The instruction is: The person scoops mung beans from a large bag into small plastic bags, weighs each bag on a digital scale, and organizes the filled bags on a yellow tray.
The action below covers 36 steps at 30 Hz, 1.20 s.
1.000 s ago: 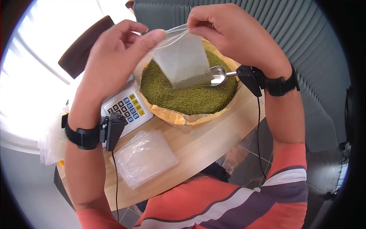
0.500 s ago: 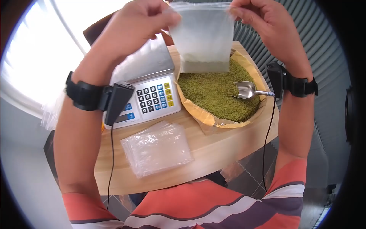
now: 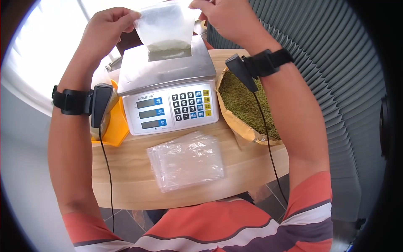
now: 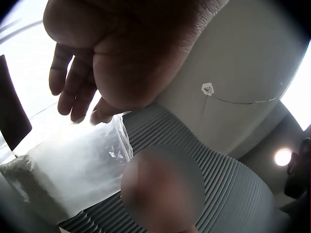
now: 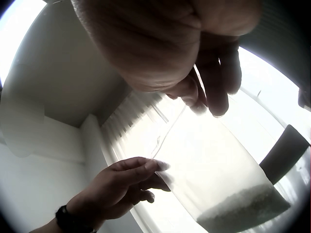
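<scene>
A clear plastic bag (image 3: 164,27) with a shallow layer of green beans in its bottom hangs over the steel pan (image 3: 180,69) of a digital scale. My left hand (image 3: 103,33) pinches the bag's top left corner between thumb and fingers. At the opposite top corner, my right hand (image 3: 231,21) pinches the rim. In the right wrist view the bag (image 5: 209,160) stretches between both hands, its beans (image 5: 248,208) slumped along the lower edge. The left wrist view has the bag (image 4: 82,160) just below my left fingers.
The scale's keypad (image 3: 191,105) faces me. Right of it stands an open paper sack (image 3: 235,126) of green beans (image 3: 243,101), partly behind my right forearm. A stack of clear bags (image 3: 187,161) lies on the wooden table (image 3: 126,180) in front. A yellow container (image 3: 115,126) is at the left.
Both hands have carried the bag leftward from above the bean sack to above the scale pan. The view has turned left with them, and the forearm now covers the scoop's place.
</scene>
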Tool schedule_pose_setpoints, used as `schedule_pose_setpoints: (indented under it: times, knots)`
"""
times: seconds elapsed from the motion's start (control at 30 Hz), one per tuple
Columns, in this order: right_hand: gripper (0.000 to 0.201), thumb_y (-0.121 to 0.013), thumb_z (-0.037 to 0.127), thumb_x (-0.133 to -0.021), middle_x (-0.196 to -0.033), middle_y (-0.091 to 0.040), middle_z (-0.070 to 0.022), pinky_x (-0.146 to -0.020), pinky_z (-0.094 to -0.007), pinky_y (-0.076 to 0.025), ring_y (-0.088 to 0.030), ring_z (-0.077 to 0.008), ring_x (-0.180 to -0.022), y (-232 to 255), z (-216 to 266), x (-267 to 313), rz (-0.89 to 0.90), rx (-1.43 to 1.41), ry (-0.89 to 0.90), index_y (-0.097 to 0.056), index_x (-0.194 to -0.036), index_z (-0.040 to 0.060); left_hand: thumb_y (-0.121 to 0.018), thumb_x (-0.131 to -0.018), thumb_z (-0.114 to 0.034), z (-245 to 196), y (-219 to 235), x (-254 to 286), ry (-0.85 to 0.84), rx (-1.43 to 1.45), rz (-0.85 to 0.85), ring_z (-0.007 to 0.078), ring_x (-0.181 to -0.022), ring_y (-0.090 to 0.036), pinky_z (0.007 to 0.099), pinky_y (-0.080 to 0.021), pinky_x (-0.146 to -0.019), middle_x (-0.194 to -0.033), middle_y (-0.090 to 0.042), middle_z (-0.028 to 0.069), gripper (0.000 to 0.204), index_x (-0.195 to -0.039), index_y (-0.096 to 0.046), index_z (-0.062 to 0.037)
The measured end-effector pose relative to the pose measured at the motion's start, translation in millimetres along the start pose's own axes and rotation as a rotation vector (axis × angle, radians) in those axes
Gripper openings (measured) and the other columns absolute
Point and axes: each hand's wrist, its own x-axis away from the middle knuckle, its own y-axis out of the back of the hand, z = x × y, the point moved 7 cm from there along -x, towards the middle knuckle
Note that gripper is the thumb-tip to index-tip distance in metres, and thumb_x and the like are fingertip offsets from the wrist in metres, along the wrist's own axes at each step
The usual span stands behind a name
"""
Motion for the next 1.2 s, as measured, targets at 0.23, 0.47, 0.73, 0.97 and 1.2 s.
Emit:
schedule_pose_setpoints:
  times: [0.23,0.47,0.73,0.97,1.2]
  knots:
    - [0.033,-0.069,0.006,-0.102,-0.104,-0.079,-0.0206,-0.083,-0.0368,-0.06,-0.076,-0.0264,-0.093,-32.9,-26.5,6.4,-0.016,-0.095,-0.097,-0.072,-0.133,-0.0054,-0.074,-0.103,-0.049,34.0,-17.0,9.9,0.209,0.09,0.049,0.0214,-0.111,-0.073,0.036,-0.058,-0.096,-0.115,-0.081,0.0111,0.055,-0.136,-0.077,-0.0047]
    - [0.023,-0.074,0.014,-0.099,-0.09,-0.075,-0.0177,-0.076,-0.0394,-0.057,-0.073,-0.0287,-0.08,-9.8,29.6,68.1,-0.232,-0.165,-0.15,-0.077,-0.115,-0.0019,-0.075,-0.105,-0.036,2.6,12.5,82.4,0.146,0.299,-0.389,0.0168,-0.102,-0.073,0.0297,-0.057,-0.091,-0.109,-0.08,0.0083,0.042,-0.13,-0.077,-0.0017]
    - [0.017,-0.076,0.018,-0.103,-0.085,-0.074,-0.0133,-0.071,-0.0352,-0.055,-0.069,-0.0232,-0.075,-92.0,27.8,230.6,0.54,-0.326,-0.455,-0.079,-0.106,0.0007,-0.081,-0.102,-0.011,-32.1,-140.7,256.7,0.26,0.827,0.786,0.0102,-0.079,-0.062,0.0291,-0.052,-0.071,-0.086,-0.07,0.0014,0.012,-0.104,-0.076,-0.0007]
    - [0.019,-0.074,0.02,-0.103,-0.084,-0.072,-0.018,-0.068,-0.0427,-0.052,-0.068,-0.0356,-0.074,-139.4,6.5,281.0,0.758,-0.341,-0.437,-0.076,-0.099,0.0021,-0.082,-0.102,-0.017,-18.6,-175.7,280.0,0.139,0.688,0.793,0.0162,-0.074,-0.059,0.034,-0.05,-0.067,-0.083,-0.065,0.0084,0.017,-0.105,-0.075,-0.0017]
    - [0.016,-0.075,0.016,-0.103,-0.086,-0.074,-0.0177,-0.07,-0.0394,-0.054,-0.069,-0.0313,-0.074,-142.2,1.5,284.5,0.696,-0.367,-0.514,-0.08,-0.107,0.0015,-0.082,-0.101,-0.021,-12.2,-176.5,285.5,0.062,0.639,0.592,0.0262,-0.067,-0.06,0.0401,-0.049,-0.064,-0.08,-0.066,0.0138,0.019,-0.1,-0.073,-0.0038]
